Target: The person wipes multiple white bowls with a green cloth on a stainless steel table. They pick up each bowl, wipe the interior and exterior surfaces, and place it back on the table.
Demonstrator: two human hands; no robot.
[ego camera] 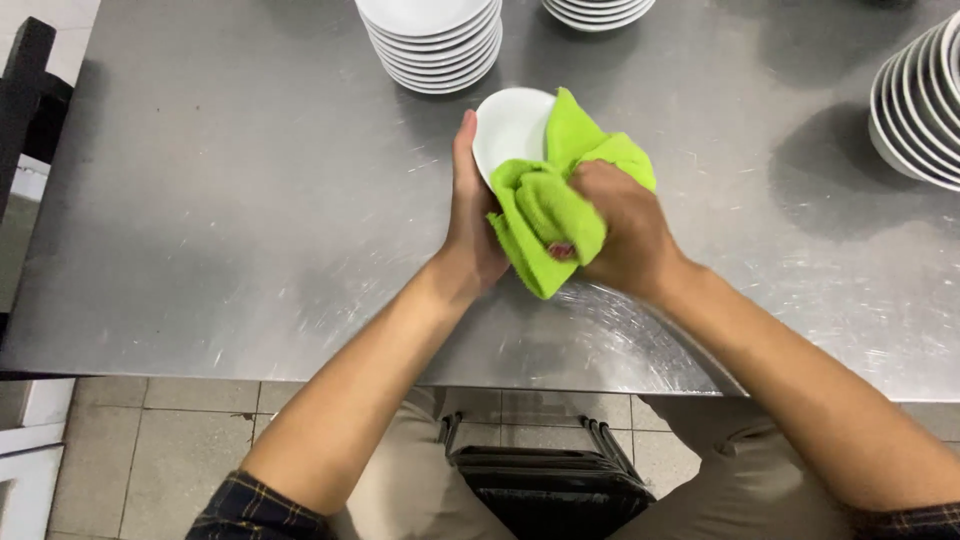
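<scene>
A small white plate (508,128) is held tilted above the steel table (240,200). My left hand (468,215) grips its left edge, thumb along the rim. A bright green cloth (556,190) is bunched against the plate's right side and covers much of it. My right hand (622,230) clutches that cloth and presses it onto the plate.
A stack of white plates (435,40) stands at the back centre, a second stack (598,10) just right of it, and a leaning row of white bowls (920,105) at the far right. A black chair (545,485) sits under the table's front edge. Tiled floor lies below.
</scene>
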